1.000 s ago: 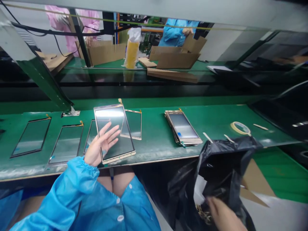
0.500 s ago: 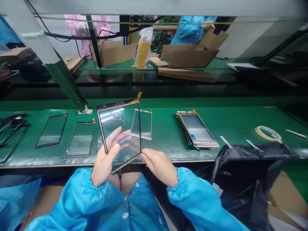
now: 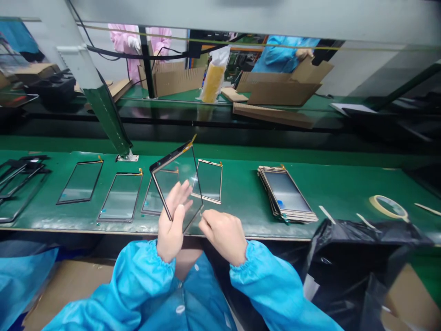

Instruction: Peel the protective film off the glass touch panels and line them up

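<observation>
My left hand point(image 3: 172, 230) grips a clear touch-screen panel point(image 3: 182, 163) by its left edge, with the fingers behind the glass and the thumb in front. The panel has a thin black border and an orange flex tab at its top corner. It is tilted above the bench. My right hand point(image 3: 222, 232) is closed at the panel's lower right corner, thumb and fingers pinched; what lies between them is too small to make out. Behind the held panel lie a black-framed panel point(image 3: 151, 202) and a white-framed panel point(image 3: 210, 181).
More panels point(image 3: 120, 197) lie to the left, with black frames point(image 3: 20, 184) at the far left. A panel stack point(image 3: 287, 191) stands right of centre. Farther right are a tape roll point(image 3: 389, 207) and a black bag point(image 3: 344, 257) at the bench edge. A post point(image 3: 103, 110) rises left.
The held panel has turned more edge-on and shifted to the right with my left hand. My right hand stays near its lower corner, fingers curled tighter. The camera view has shifted slightly.
</observation>
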